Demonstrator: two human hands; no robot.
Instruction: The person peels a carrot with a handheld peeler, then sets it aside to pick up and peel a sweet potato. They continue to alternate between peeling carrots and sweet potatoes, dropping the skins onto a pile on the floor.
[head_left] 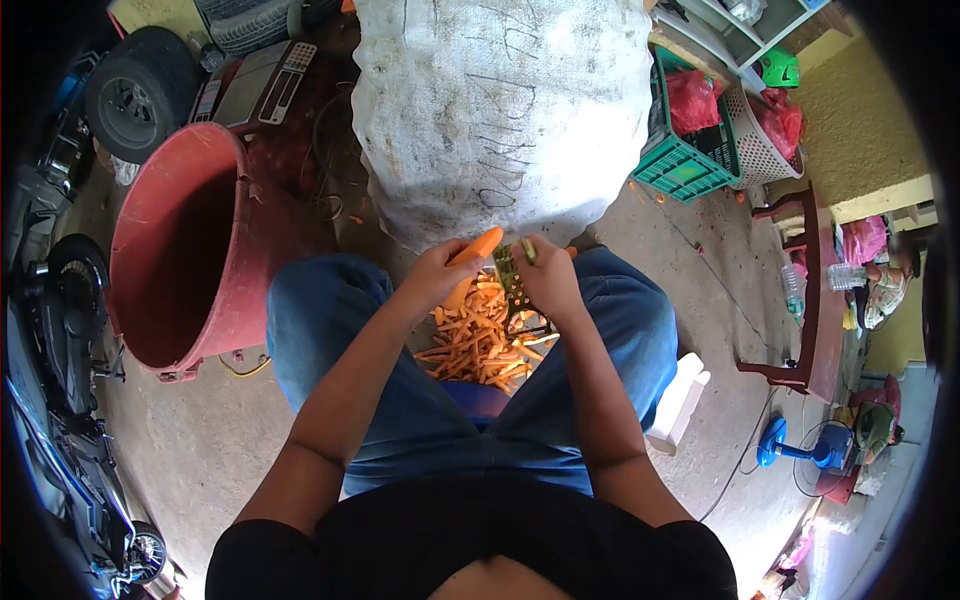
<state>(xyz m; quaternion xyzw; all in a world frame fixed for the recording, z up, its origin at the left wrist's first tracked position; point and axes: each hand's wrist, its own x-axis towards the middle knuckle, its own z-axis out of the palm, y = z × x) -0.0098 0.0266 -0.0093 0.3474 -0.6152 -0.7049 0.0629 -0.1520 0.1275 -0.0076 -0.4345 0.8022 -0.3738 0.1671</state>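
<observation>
Between my knees, my left hand (438, 275) is closed around a peeled orange carrot (484, 243), its tip pointing up and to the right. My right hand (550, 282) grips a greenish tool with a dotted, grater-like face (511, 283), close beside the carrot. I cannot tell exactly what kind of tool it is. Below both hands lies a heap of cut carrot sticks (468, 345), over a blue basin (478, 400) partly hidden by my legs. A black looped handle (530, 324) shows at the right side of the heap.
A big white woven sack (500, 120) stands in front of my knees. To the left is a large red tub (225, 270); to the right, a green crate (688, 165) and a white basket (745, 130). A white box (680, 402) lies by my right knee, a blue fan (825, 445) farther off.
</observation>
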